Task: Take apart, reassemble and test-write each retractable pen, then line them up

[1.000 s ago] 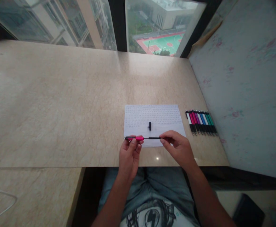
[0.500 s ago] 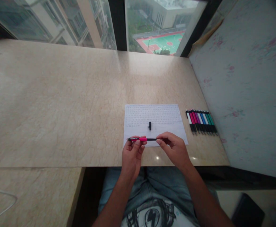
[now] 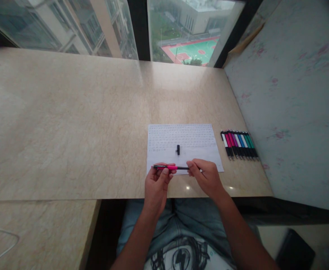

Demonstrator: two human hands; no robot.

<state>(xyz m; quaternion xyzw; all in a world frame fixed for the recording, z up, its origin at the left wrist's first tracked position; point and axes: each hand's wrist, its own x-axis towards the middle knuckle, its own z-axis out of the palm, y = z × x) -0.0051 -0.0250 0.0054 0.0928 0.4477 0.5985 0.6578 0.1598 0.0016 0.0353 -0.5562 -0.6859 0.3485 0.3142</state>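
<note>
My left hand (image 3: 156,187) is closed around a pink ballpoint pen (image 3: 172,168), held level above the lower part of a sheet of paper. Its clip end points left. From the barrel's right end runs a thin black rod (image 3: 182,168), possibly the refill. The fingertips of my right hand (image 3: 208,178) pinch that rod's far end, and they hide its tip. Just beyond the pen, a short black piece with a small nub (image 3: 178,149) lies on the white paper (image 3: 203,154), whose upper half carries rows of writing.
Right of the paper lies a row of several pens (image 3: 239,144) in white, pink, purple, blue and green, near the papered wall (image 3: 290,112). The stone-patterned counter (image 3: 82,131) reaches back to the window. A pale cable (image 3: 5,230) rests on the lower surface at left.
Both hands and the pen have dropped slightly towards me. The right fingers have shifted a little to the right along with the rod's end. The other things lie as before.
</note>
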